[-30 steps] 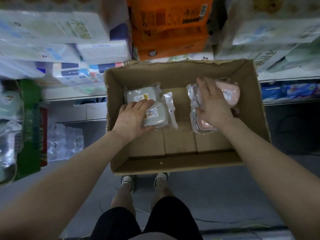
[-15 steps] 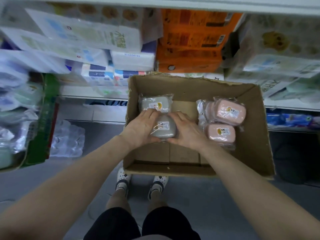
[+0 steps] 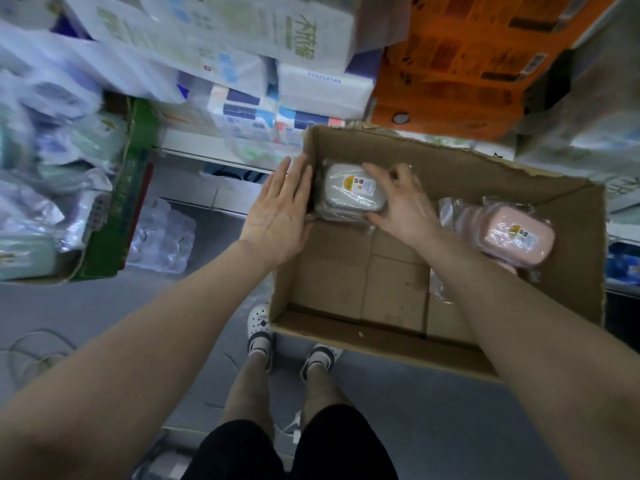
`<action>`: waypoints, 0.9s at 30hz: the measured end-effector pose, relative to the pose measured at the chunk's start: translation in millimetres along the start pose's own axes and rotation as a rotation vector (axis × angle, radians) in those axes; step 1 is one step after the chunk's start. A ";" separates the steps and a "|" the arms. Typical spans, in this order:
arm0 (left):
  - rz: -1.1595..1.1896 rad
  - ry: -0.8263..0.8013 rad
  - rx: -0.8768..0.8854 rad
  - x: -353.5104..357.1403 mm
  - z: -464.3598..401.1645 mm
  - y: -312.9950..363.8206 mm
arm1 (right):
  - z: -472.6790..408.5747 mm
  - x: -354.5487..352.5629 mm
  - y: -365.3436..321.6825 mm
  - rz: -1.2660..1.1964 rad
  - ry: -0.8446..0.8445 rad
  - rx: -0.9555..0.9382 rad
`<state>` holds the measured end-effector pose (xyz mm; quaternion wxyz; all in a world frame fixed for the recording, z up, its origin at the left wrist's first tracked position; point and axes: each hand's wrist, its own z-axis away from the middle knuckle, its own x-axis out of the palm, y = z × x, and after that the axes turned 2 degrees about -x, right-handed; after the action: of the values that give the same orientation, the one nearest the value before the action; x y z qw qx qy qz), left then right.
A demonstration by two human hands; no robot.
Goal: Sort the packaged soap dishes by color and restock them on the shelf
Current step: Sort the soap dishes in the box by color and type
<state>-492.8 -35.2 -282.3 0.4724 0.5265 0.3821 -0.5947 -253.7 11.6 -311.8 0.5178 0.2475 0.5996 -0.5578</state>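
Cardboard box (image 3: 349,336), seen from above: R hand (image 3: 403,206) grips wrapped grey soap dish (image 3: 353,192) at box's far-left corner; L hand (image 3: 280,216) open, fingers flat against box's left wall outside; pink soap dishes (image 3: 516,239) stacked by right wall

Tissue pack (image 3: 221,36): green Chinese characters, too blurred to read.
Grey soap dish (image 3: 353,190) sticker: illegible.
Pink soap dish (image 3: 517,242) sticker: illegible.
Orange packs (image 3: 460,60): possibly barcodes, unreadable.
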 end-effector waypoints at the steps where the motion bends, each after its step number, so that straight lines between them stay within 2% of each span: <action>1: -0.007 0.002 -0.003 1.3 -0.3 0.6 | -2.8 6.3 1.3 0.022 -0.025 -0.005; 6: -0.012 0.001 -0.023 6.4 -1.1 1.9 | -6.5 22.7 4.7 0.073 -0.049 0.039; 12: 0.030 -0.027 -0.023 -1.9 -0.1 2.7 | 3.6 -2.7 -7.0 0.201 -0.090 0.023; 16: 0.057 0.006 0.023 -18.5 9.7 -9.2 | 14.4 -32.9 -34.7 0.242 -0.016 -0.025; 20: 0.041 0.077 0.013 -36.8 36.1 -35.5 | 14.1 -51.5 -71.2 0.288 0.096 -0.152; 27: 0.102 0.183 -0.079 -37.3 105.2 -140.6 | -14.7 -43.1 -172.7 0.325 0.254 -0.344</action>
<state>-656.4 -92.6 -235.3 0.4855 0.5786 0.4195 -0.5036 -395.0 -6.7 -204.1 0.5554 0.3169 0.6983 -0.3218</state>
